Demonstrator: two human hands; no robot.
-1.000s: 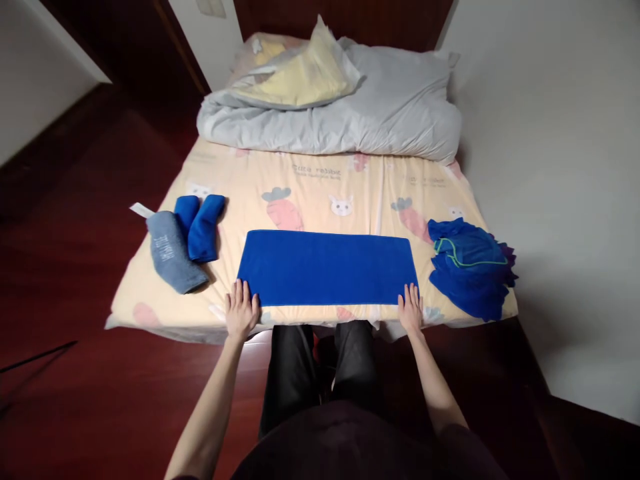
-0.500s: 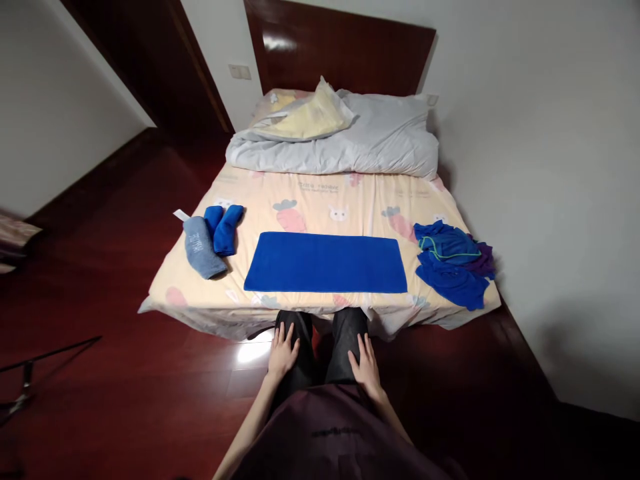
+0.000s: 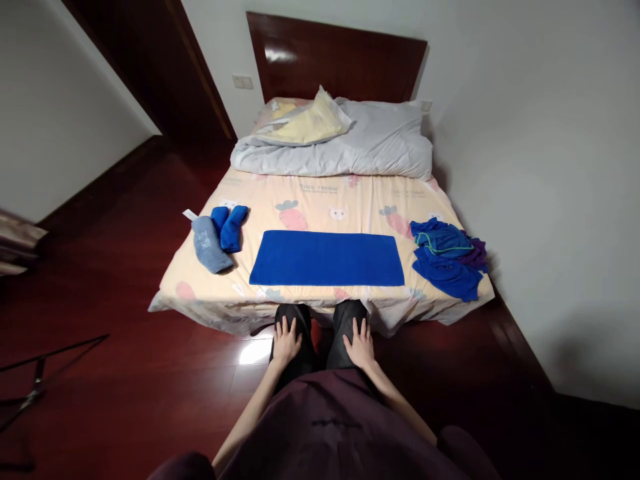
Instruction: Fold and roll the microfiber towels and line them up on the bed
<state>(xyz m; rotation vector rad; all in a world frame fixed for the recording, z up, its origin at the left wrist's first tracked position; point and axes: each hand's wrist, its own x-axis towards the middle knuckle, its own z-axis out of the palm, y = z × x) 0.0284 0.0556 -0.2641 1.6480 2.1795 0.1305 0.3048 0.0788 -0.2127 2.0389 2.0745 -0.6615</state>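
My left hand (image 3: 287, 343) rests on my left thigh, fingers spread and holding nothing. On the other thigh lies my right hand (image 3: 360, 344), also spread and holding nothing. In front of my knees a blue towel (image 3: 327, 259) is laid flat on the bed near its front edge. To its left are two rolled blue cloths (image 3: 232, 229) and a rolled grey-blue towel (image 3: 211, 247) with a white tag. A crumpled pile of blue and purple cloths (image 3: 447, 259) sits to the towel's right.
The bed (image 3: 320, 200) has a patterned peach sheet. A folded grey quilt (image 3: 385, 140) and a yellow pillow (image 3: 320, 120) lie at the headboard (image 3: 340, 57). A black metal stand (image 3: 37, 380) is on the floor at the left. Walls rise on both sides.
My right hand has shifted slightly up and inward on my thigh, and my left hand slightly up. The camera view has tilted a little. The cloths and towels have not moved on the bed.
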